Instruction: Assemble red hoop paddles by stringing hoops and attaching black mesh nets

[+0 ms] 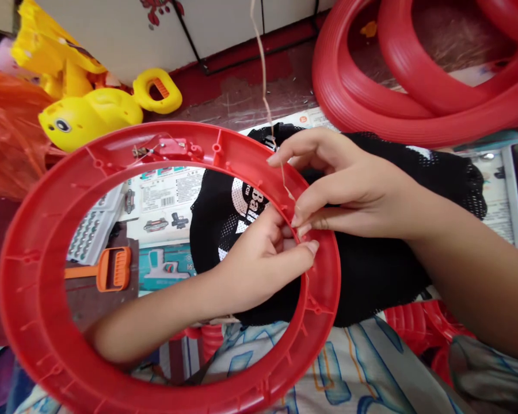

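Note:
A red plastic ring (21, 259), its ribbed hollow side facing me, is tilted above my lap. My left hand (271, 247) comes up through the ring's opening, its thumb over the right part of the inner rim and its fingers partly hidden behind. My right hand (345, 184) pinches at the same stretch of rim, thumb and index finger on a thin pale string (264, 86). From there the string rises past the top edge of the view. On the ring's far side sits a small red fitting (172, 148) with thin wires.
Black mesh fabric (371, 270) with white lettering lies beneath the ring. Several larger red rings (349, 109) are stacked at the back right. Yellow plastic toys (90, 115) and an orange bag (8, 132) stand at left. An orange handle (114, 268) lies by printed cardboard (168, 198).

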Demonstrator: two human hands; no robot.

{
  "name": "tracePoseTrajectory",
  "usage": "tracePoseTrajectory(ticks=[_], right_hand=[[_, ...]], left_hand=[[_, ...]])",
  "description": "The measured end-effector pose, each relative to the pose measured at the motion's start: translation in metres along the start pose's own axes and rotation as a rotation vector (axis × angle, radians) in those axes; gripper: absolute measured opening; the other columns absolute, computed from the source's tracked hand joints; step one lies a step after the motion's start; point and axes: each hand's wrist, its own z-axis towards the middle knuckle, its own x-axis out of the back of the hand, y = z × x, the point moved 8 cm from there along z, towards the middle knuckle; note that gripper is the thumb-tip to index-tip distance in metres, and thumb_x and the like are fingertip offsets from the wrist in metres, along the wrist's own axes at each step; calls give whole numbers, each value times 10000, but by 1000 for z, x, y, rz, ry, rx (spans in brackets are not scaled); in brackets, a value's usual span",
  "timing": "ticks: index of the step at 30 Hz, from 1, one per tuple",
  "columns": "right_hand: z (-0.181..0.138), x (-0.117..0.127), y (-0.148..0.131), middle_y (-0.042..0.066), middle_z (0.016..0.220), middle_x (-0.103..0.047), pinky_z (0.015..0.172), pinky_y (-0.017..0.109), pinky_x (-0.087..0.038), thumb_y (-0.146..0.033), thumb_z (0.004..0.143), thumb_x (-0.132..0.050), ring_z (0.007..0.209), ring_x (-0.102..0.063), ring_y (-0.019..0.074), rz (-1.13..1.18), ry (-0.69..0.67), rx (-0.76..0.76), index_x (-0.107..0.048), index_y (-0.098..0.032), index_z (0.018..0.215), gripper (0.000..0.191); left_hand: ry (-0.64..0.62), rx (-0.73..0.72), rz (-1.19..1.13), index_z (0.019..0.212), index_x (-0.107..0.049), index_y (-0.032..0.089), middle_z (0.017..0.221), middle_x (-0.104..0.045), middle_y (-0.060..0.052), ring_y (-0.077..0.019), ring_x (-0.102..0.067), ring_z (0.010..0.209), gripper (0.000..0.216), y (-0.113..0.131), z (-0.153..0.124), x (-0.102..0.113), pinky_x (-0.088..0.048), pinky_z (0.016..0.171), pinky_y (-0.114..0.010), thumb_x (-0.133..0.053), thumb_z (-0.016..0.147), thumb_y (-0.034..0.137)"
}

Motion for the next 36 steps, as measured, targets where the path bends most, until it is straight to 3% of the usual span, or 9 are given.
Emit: tracePoseTrajectory(ticks=[4, 10, 19, 24, 27, 31, 36], right_hand=[[-2, 1, -4, 9, 1401, -494, 1177, 355, -350, -339, 876, -662, 1338, -439, 186, -125, -2, 48, -755, -274, 778, 149], [-5, -2, -1, -79, 1482, -433, 1201, 344, -345, -326, 817, -714, 1363, -423, 204, -121, -55, -25, -750, -325, 754, 72], [-5, -2, -15, 36, 1408, -493, 1155, 314, -383, -252, 906, -580, 1356, -438, 195, -207, -60, 89, -731, -229, 783, 196], [-7, 4, -6, 3, 1411, -496, 1161, 311, -379, -326, 868, -646, 1315, -471, 195, -114, -44, -44, -744, -277, 802, 128], [-8, 0, -4, 4, 1432, -474, 1187, 320, -331, -273, 858, -646, 1351, -436, 193, -45, -75, -98, -737, -233, 787, 122], [-7, -4, -4, -26, 1447, -434, 1210, 356, -275, -218, 889, -611, 1385, -394, 167, -18, -114, -123, -730, -213, 841, 128], [-7, -9, -10, 4, 1460, -402, 1205, 350, -285, -177, 927, -527, 1407, -338, 149, -93, -89, -67, -675, -205, 805, 194]], left_hand=[[-34, 62, 5, 885, -509, 166, 787, -574, 34, -56, -565, 694, 198, -6, 1, 0, -501, 654, -147, -667, 789, 94], [-88, 60, 28, 878, -507, 167, 786, -558, 32, -55, -541, 681, 182, -7, 2, -5, -492, 635, -146, -659, 800, 104], [-29, 72, -11, 894, -537, 161, 760, -590, 23, -78, -562, 670, 188, -10, 1, 0, -503, 617, -170, -694, 794, 138], [-29, -12, -44, 881, -551, 160, 768, -605, 23, -65, -571, 663, 133, -5, 2, -1, -510, 615, -156, -660, 813, 126], [32, -69, 11, 845, -534, 167, 745, -588, 49, -49, -554, 646, 177, -2, 0, 0, -502, 608, -137, -643, 763, 55], [124, 2, 84, 808, -502, 169, 730, -568, 64, -41, -530, 651, 208, -10, -5, 4, -486, 599, -119, -607, 722, 12], [35, -5, 83, 820, -502, 176, 697, -531, 63, -37, -493, 606, 178, -14, -5, 3, -457, 550, -108, -631, 778, 60]])
